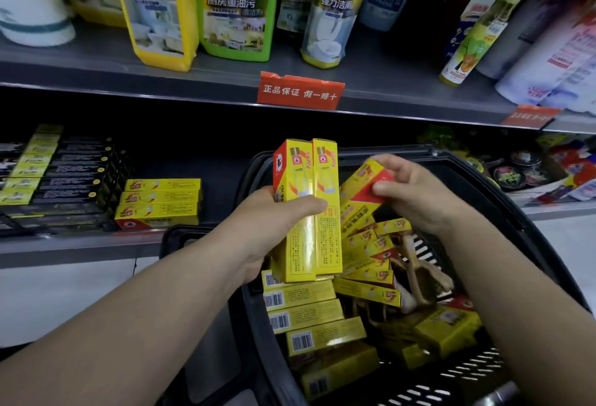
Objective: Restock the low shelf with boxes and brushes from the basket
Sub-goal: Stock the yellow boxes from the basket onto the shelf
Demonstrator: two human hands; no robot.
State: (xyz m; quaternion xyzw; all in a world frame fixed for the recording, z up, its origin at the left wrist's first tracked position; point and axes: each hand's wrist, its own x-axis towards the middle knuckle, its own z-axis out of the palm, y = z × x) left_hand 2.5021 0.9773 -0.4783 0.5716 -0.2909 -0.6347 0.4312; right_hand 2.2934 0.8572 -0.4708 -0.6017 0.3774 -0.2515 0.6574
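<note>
Left hand [274,212] grips two yellow boxes [306,179] upright over the basket [483,205]. Its fingers are mostly hidden behind them, only the thumb shows. Right hand [416,192] pinches a third box [361,192], tilted, just beside the pair. More boxes [309,318] piled in basket, near edge cut off. Tan brushes [419,276] half-buried, hard to make out. Low shelf [80,246]: three matching boxes [159,204] stacked, dark cartons [58,173] left, blurred. Upper shelf [96,63] carries cleaner bottles [235,5], tops cropped.

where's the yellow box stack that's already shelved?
Head view, left of centre: three yellow boxes stacked flat on the low shelf, just right of the black boxes and left of the basket.
</note>
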